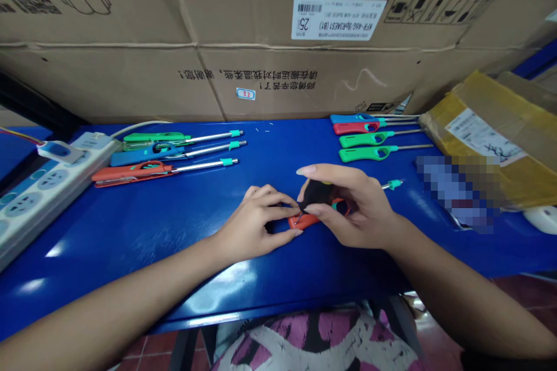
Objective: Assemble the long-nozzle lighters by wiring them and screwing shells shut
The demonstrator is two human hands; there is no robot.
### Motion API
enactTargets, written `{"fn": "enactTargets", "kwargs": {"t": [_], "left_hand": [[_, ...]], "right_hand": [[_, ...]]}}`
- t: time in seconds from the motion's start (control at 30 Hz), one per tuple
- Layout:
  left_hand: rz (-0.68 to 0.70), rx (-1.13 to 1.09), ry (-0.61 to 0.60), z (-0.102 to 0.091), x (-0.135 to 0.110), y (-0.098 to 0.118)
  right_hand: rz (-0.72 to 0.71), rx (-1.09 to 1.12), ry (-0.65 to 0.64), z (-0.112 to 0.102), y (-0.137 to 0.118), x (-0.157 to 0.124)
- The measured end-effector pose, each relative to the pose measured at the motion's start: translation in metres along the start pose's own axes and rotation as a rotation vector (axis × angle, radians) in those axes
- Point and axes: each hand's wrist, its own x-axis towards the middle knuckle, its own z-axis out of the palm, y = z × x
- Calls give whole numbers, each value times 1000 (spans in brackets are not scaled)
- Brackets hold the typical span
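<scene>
An orange stick lighter (310, 219) lies on the blue table in front of me, its metal tube pointing to the right with a teal piece near the tip. The fingers of my left hand (256, 221) are closed around the left end of its handle. In my right hand (363, 203) is a small screwdriver (317, 194) with a black grip, held between thumb and fingers. Its thin shaft slants down to the lighter's handle end. My right hand hides the middle of the lighter.
At the left lie several stick lighters in green, blue and orange (134, 174) beside a white power strip (52, 182). More lighters (363, 153) sit at the back right, near a taped box (483, 127). A large carton (243, 17) walls off the back. A blurred-out object (456, 191) lies right.
</scene>
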Motion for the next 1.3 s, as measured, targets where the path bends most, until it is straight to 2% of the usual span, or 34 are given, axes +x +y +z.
{"fn": "enactTargets", "kwargs": {"t": [0.1, 0.17, 0.37, 0.43, 0.6, 0.67, 0.77, 0.9, 0.97, 1.03, 1.1, 1.17, 1.3], "left_hand": [[12, 30, 1, -1, 1, 0], [0, 41, -11, -1, 1, 1], [-108, 20, -37, -1, 3, 9], [-129, 8, -39, -1, 6, 13], [-101, -19, -85, -2, 10, 19], [-77, -9, -54, -1, 9, 18], [-38, 32, -12, 3, 5, 14], [-6, 12, 29, 8, 2, 9], [9, -22, 51, 10, 1, 8], [19, -42, 67, 11, 1, 7], [24, -47, 68, 12, 2, 6], [26, -41, 68, 13, 2, 6], [31, -26, 72, 13, 2, 6]], "right_hand": [[-99, -226, 52, -1, 1, 6], [-116, -284, 61, -2, -3, 9], [17, -120, -139, -12, -14, 15], [4, -122, -143, -12, -10, 18], [-95, -327, -5, -7, 5, 19], [-136, -293, 30, -6, 7, 15], [-155, -147, 4, -7, 10, 7], [-150, -153, 177, -8, 18, -2], [-156, -165, 213, -8, 19, -2], [-173, -135, 168, -8, 17, -1], [-130, -8, 121, -7, 14, 0], [-113, 80, 148, -6, 13, 2], [-242, -83, 245, -6, 13, 4]]}}
